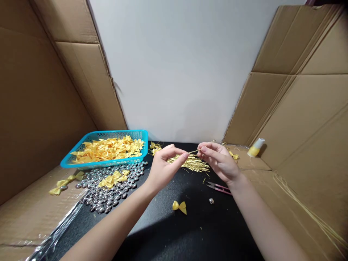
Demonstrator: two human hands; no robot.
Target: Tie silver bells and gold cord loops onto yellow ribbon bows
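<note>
Between my two hands stretches a short gold twist tie [194,151], held level above the table. My left hand [169,159] pinches one end between thumb and forefinger. Its other end is pinched by my right hand [216,156]. Below and behind them lies a loose pile of gold twist ties [194,164]. One yellow satin bow [179,207] lies on the black table [163,235] in front of me. To its right sits a single silver bell-like bead [211,201]. Pink-handled thread snips [218,187] rest beside my right wrist, partly covered by it.
A blue basket [145,145] full of yellow bows stands at the back left. Many silver beads [108,197] spread before it, with several bows [114,179] on top. At right stands a yellow thread spool [256,148]. Cardboard walls [307,119] flank both sides.
</note>
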